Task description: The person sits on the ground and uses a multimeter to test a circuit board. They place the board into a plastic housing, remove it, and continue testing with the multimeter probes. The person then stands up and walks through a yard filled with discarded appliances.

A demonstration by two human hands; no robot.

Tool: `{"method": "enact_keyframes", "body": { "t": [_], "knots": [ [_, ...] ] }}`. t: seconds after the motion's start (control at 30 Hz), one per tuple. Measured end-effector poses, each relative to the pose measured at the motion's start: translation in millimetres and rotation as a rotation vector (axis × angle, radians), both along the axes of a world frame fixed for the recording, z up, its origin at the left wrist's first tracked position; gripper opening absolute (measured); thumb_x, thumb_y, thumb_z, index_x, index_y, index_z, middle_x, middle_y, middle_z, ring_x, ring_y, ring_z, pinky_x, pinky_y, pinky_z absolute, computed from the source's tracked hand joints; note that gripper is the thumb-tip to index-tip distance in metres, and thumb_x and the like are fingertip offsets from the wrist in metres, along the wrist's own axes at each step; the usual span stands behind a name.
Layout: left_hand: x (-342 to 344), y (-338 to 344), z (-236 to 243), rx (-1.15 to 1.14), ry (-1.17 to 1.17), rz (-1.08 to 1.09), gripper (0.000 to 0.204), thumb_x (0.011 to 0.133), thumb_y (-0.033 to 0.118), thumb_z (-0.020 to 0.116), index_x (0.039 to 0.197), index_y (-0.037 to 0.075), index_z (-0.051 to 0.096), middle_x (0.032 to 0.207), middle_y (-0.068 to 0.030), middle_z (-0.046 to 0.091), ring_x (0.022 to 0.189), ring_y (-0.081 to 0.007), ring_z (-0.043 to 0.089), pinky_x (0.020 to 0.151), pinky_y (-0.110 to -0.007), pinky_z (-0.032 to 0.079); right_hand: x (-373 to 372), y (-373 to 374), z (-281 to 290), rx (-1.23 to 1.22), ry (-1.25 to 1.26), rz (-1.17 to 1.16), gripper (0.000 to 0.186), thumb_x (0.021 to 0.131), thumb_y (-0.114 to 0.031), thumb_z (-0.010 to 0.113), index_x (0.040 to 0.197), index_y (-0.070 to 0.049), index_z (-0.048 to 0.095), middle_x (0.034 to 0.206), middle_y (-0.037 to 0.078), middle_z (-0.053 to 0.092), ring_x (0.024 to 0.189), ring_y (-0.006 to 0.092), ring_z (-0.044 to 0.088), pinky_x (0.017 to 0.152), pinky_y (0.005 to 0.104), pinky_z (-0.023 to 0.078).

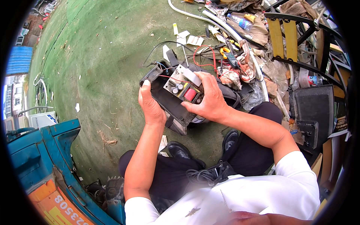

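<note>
My left hand (152,105) grips the left edge of a black plastic housing (161,88), its thumb on top and the other fingers mostly hidden. My right hand (212,98) holds a circuit board (177,80) between thumb and fingers, tilted over the housing. The board carries a pale metal heat sink, round capacitors and a transformer with a red winding (190,94). Thin wires run from the board to the housing's far left corner. A black bag (227,93) sits under and beside the housing, partly covered. A screwdriver shaft (185,56) stands just beyond the board.
A clamp meter (229,57) with a red lead (214,56) lies among rags at the far right. White hose (258,71), a plastic bottle (240,21) and a metal frame (318,41) crowd the right. A teal metal machine (41,146) stands at the left on green flooring (101,67).
</note>
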State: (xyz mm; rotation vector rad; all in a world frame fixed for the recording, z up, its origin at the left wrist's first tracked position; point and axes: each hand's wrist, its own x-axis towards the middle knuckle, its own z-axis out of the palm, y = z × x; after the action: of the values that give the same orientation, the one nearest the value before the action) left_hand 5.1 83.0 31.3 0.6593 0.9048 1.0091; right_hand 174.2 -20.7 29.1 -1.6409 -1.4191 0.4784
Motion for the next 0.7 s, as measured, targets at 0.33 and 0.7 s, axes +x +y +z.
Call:
{"method": "enact_keyframes", "body": {
  "t": [0.33, 0.7],
  "knots": [
    [-4, 4, -7, 0.126, 0.283, 0.109, 0.033, 0.096, 0.031, 0.066, 0.114, 0.003, 0.061, 0.107, -0.0068, 0.068, 0.095, -0.0175, 0.067, 0.087, -0.033, 0.053, -6, -1, 0, -0.196, 0.361, -0.005, 0.089, 0.070, -0.031, 0.087, 0.137, 0.006, 0.041, 0.121, 0.022, 0.057, 0.110, 0.0334, 0.058, 0.099, 0.0433, 0.046],
    [-21, 9, -55, -0.148, 0.061, -0.105, 0.055, 0.094, 0.047, 0.058, 0.127, 0.004, 0.063, 0.125, -0.0102, 0.068, 0.111, -0.0251, 0.066, 0.102, -0.042, 0.050, -12, 2, -42, -0.732, 1.807, 0.166, 0.046, 0.101, -0.048, 0.044, 0.122, -0.012, 0.065, 0.109, 0.004, 0.073, 0.093, 0.0169, 0.071, 0.086, 0.0375, 0.056]
  ]
}}
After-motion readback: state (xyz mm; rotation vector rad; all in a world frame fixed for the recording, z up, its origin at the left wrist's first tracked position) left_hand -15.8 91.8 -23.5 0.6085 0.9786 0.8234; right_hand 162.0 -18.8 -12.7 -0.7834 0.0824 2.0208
